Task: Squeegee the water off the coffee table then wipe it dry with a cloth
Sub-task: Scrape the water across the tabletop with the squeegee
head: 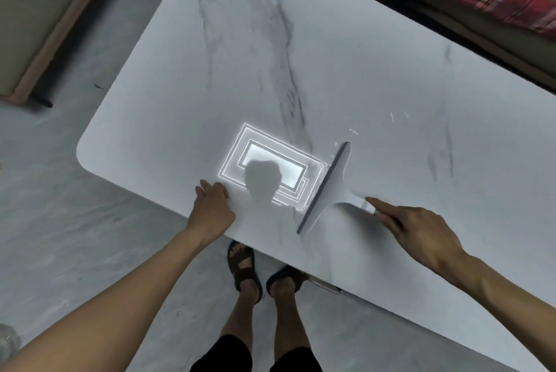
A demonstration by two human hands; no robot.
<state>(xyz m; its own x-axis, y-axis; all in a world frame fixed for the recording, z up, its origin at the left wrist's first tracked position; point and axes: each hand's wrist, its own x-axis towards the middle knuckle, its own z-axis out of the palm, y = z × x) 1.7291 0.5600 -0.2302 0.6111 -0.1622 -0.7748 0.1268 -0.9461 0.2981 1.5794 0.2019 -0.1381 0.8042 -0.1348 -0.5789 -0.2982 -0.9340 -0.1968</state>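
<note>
Squeegee stage judged in progress: the right grip wraps the handle of the squeegee, blade down on the coffee table surface near its front edge, the left grip rests spread on that edge, droplets lie nearby, and no cloth is visible.

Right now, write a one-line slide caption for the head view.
Right hand holds a white squeegee on the marble-look coffee table; left hand rests on its near edge.

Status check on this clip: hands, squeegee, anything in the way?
Right hand grips squeegee handle, blade down on coffee table. Left hand rests at near edge. No cloth in view, nothing blocking blade.
</note>
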